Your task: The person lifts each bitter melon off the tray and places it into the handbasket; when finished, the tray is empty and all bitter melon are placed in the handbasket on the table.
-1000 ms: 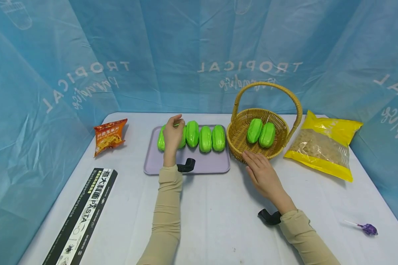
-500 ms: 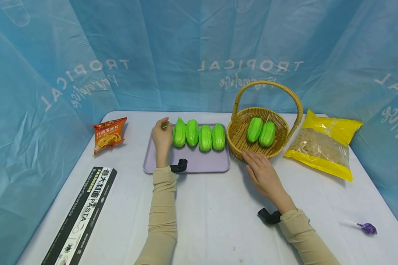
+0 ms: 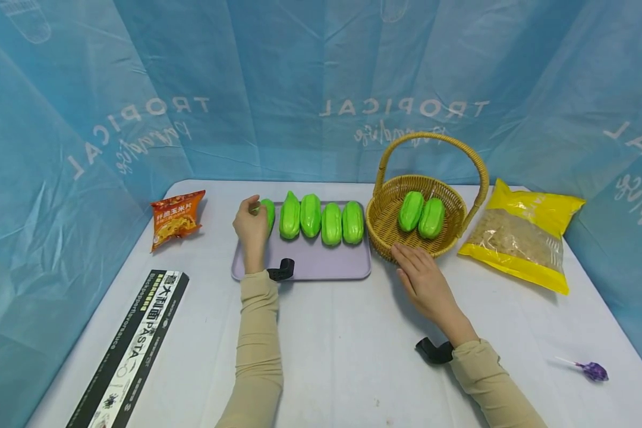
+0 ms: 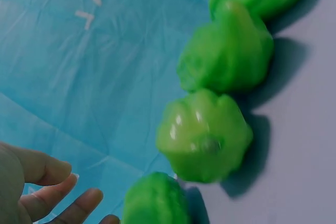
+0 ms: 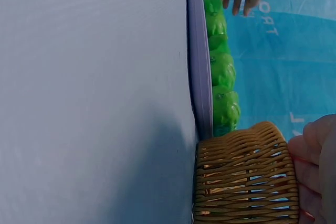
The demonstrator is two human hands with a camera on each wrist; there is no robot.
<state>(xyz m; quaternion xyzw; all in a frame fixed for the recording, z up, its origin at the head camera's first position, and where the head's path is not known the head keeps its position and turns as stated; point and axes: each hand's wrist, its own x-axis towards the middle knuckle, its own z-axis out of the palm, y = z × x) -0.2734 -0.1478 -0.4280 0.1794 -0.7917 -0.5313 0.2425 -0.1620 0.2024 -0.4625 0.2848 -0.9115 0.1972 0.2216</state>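
My left hand (image 3: 251, 224) hovers over the left end of a lilac tray (image 3: 321, 267), beside the leftmost ridged green gourd (image 3: 269, 214). In the left wrist view its loosely bent fingers (image 4: 86, 199) stand apart from the nearest gourd (image 4: 155, 203), holding nothing. Several more gourds (image 3: 310, 215) lie in a row along the tray's back. My right hand (image 3: 422, 282) rests its fingers on the front rim of a wicker basket (image 3: 381, 244). Two green gourds (image 3: 411, 211) lie inside it. The right wrist view shows fingers (image 5: 307, 177) touching the basket's rim.
An orange snack bag (image 3: 176, 220) lies at the back left, with a long black-and-white pasta box (image 3: 134, 345) in front of it. Right of the basket is a yellow bag (image 3: 524, 235). A purple lollipop (image 3: 594, 371) lies at the right. Blue sheeting (image 3: 299, 89) rises behind the table.
My left hand has moved left along the row of gourds, past the leftmost one, uncovering the gourds it hid. The right hand has stayed on the basket rim.
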